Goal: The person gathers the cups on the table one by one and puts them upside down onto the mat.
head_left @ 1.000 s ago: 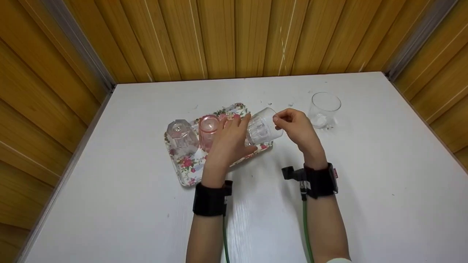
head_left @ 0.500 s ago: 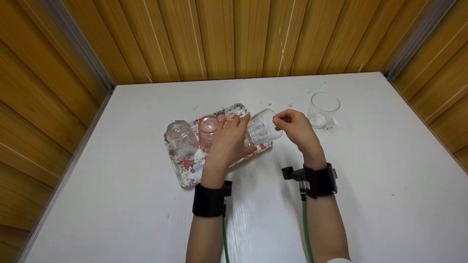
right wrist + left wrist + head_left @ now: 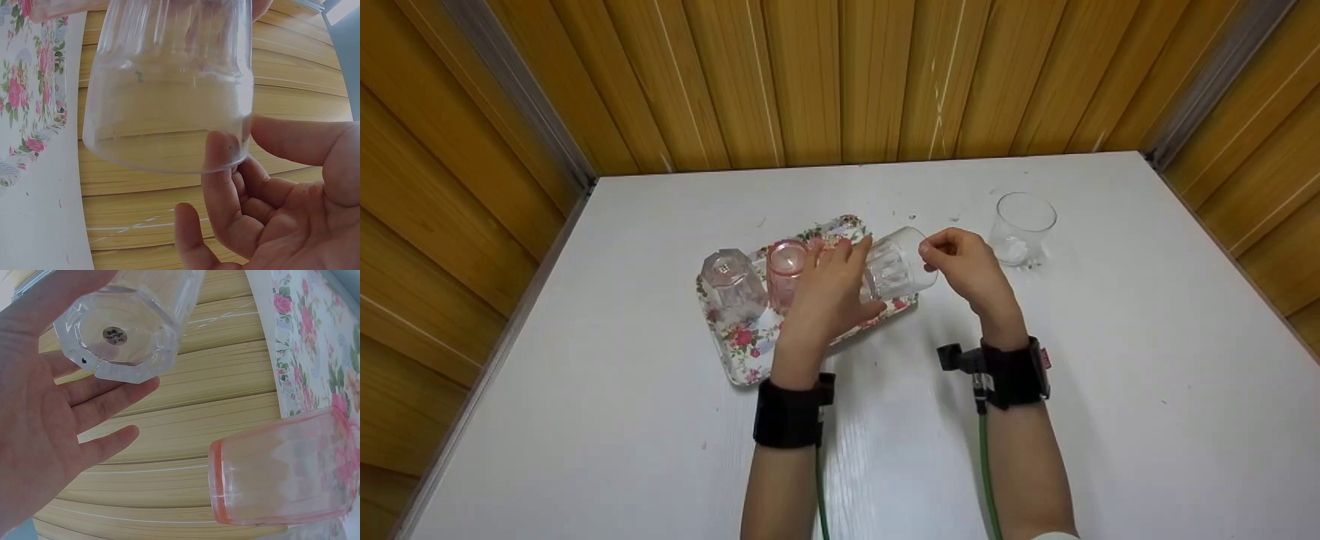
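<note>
Floral tray (image 3: 742,356): smooth, glossy. On it, pink cup (image 3: 784,274): translucent, shiny. By its right end, ribbed tumbler (image 3: 896,264): glossy, glass-like from here. Under it, table (image 3: 622,405): smooth, satiny. Behind it, panels (image 3: 810,82): wood-grained.

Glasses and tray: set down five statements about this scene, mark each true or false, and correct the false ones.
1. The right hand pinches the held glass by its rim. True.
2. The held glass is upright. False: it is tilted.
3. The tray has a floral pattern. True.
4. The pink glass stands off the tray. False: it stands on the tray.
5. The far-right glass stands on the table. True.
</note>
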